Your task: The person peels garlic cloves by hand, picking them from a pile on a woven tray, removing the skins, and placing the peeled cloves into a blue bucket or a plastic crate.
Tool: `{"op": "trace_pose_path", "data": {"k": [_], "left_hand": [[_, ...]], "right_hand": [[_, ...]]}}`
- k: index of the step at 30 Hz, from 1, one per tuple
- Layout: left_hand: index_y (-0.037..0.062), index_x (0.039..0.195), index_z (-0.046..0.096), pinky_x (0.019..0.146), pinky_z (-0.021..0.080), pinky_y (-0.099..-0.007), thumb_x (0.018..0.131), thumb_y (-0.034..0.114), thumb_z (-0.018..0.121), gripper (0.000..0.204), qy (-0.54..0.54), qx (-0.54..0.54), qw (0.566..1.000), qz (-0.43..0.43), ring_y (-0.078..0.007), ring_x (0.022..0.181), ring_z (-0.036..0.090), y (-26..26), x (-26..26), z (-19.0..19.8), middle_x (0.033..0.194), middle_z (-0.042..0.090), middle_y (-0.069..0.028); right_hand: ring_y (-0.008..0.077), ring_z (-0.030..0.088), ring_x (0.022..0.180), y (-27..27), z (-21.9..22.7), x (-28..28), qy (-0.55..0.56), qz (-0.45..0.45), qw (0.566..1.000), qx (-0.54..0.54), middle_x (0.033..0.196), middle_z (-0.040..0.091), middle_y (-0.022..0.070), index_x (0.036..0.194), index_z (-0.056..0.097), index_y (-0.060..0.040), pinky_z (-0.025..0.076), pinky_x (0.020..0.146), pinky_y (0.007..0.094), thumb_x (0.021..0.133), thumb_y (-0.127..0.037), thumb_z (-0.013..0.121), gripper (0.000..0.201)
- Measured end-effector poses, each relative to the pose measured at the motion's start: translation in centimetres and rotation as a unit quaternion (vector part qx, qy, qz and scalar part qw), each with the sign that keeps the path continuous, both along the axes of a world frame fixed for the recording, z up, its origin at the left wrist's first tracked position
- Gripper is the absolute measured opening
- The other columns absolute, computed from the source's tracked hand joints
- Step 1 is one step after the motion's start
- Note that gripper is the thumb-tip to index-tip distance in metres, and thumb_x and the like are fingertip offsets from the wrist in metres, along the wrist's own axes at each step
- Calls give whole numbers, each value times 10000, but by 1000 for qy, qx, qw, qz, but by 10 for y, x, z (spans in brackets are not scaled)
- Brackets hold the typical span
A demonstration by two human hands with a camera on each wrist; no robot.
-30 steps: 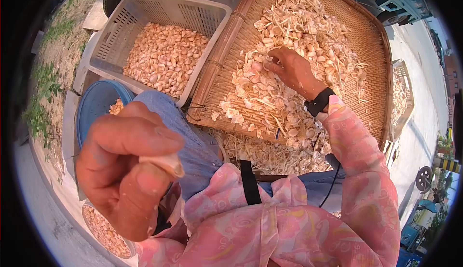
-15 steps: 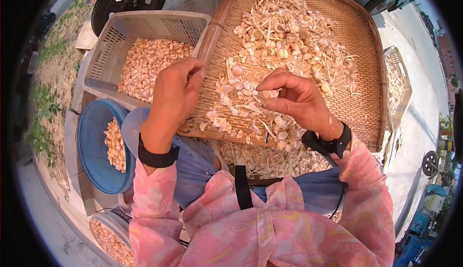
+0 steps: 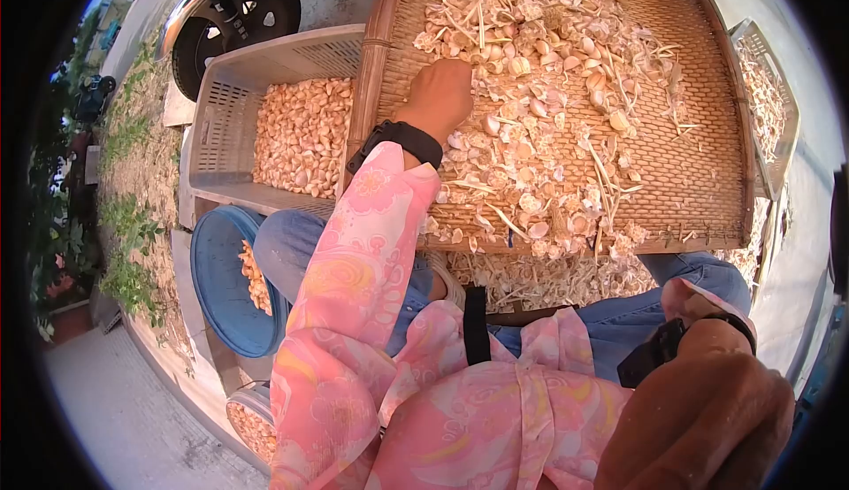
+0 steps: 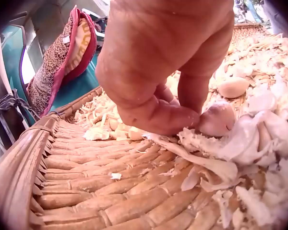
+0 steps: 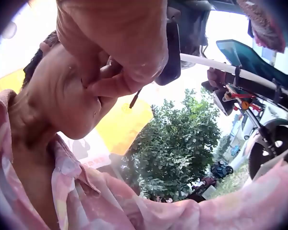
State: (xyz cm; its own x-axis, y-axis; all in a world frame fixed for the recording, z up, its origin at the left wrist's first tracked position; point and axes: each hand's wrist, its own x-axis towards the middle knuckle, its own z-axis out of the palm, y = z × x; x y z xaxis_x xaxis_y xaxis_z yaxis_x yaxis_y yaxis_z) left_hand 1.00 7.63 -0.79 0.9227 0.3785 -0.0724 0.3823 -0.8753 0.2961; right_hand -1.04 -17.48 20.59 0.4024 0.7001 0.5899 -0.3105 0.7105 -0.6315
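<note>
Over the woven tray (image 3: 699, 136), the left hand (image 3: 439, 96) reaches down among garlic cloves and papery skins. In the left wrist view, the thumb and fingers of the left hand (image 4: 168, 67) close in a pinch at a pale garlic clove (image 4: 217, 119). Raised close to the camera at the lower right is the right hand (image 3: 703, 410). The right wrist view has the right hand (image 5: 115, 43) at the person's mouth, its thumb and fingers curled together in a pinch; whatever lies between the fingertips is hidden.
Left of the tray is a plastic crate (image 3: 221, 127) of cloves, with a blue bucket (image 3: 212, 278) and a smaller container of cloves (image 3: 252, 428) below it. Another crate (image 3: 783, 158) holds skins at right. Skins (image 3: 548, 278) lie under the tray's near edge.
The left hand has moved from near the face down past the crate side onto the tray. The right hand, which pinched a clove over the tray, has risen to the mouth.
</note>
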Motion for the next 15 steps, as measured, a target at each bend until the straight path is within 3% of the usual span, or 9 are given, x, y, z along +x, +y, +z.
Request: {"op": "trace_pose_path", "data": {"k": [2, 5, 6, 8, 11, 13, 15], "left_hand": [[-13, 793, 618, 723, 482, -457, 718, 54, 533, 132, -1, 13, 1000, -28, -400, 812, 606, -5, 3, 5, 851, 615, -245], [-1, 794, 624, 666, 473, -409, 666, 56, 581, 147, -4, -29, 999, 14, -353, 758, 608, -13, -3, 7, 795, 620, -215], [-7, 831, 626, 626, 475, -353, 681, 61, 607, 166, -50, -65, 996, 19, -269, 692, 622, -17, -10, 18, 767, 631, -163], [-12, 860, 624, 604, 465, -300, 692, 60, 626, 183, -116, -199, 971, 64, -187, 659, 604, -20, -28, 39, 748, 621, -104], [-19, 905, 622, 592, 445, -218, 715, 47, 640, 202, -201, -388, 887, 151, -71, 657, 560, -9, -66, 72, 731, 589, -13], [-19, 920, 624, 635, 464, -240, 733, 39, 620, 196, -237, -283, 904, 217, -105, 700, 577, 24, -100, 79, 746, 603, -51], [-21, 941, 624, 683, 475, -269, 755, 50, 611, 200, -156, 7, 959, 237, -139, 745, 584, 60, -133, 84, 766, 608, -74]], "right_hand": [[229, 622, 519, -5, 5, 4, 23, 28, 999, -28, 766, 620, 242, 783, 643, 93, 509, 429, 249, 687, 89, 660, 97], [240, 631, 540, -10, 13, 13, 65, 95, 992, -55, 781, 615, 261, 774, 641, 105, 525, 448, 261, 689, 102, 652, 86], [244, 634, 547, -5, 10, 12, 70, 90, 993, -30, 784, 612, 266, 775, 640, 110, 532, 458, 267, 689, 107, 650, 86], [258, 641, 578, -6, 9, 7, 96, 83, 992, -13, 798, 608, 278, 784, 638, 119, 546, 491, 279, 690, 119, 645, 94], [284, 654, 650, -11, 12, 7, 113, 91, 989, -10, 831, 600, 296, 806, 636, 129, 562, 557, 300, 698, 137, 636, 108], [300, 656, 695, -9, 9, 13, 111, 116, 987, 15, 853, 595, 305, 810, 637, 132, 566, 594, 311, 706, 141, 630, 104], [310, 657, 732, -14, 3, 0, 123, 104, 986, 40, 874, 590, 311, 808, 636, 136, 567, 624, 317, 715, 142, 625, 94]]}}
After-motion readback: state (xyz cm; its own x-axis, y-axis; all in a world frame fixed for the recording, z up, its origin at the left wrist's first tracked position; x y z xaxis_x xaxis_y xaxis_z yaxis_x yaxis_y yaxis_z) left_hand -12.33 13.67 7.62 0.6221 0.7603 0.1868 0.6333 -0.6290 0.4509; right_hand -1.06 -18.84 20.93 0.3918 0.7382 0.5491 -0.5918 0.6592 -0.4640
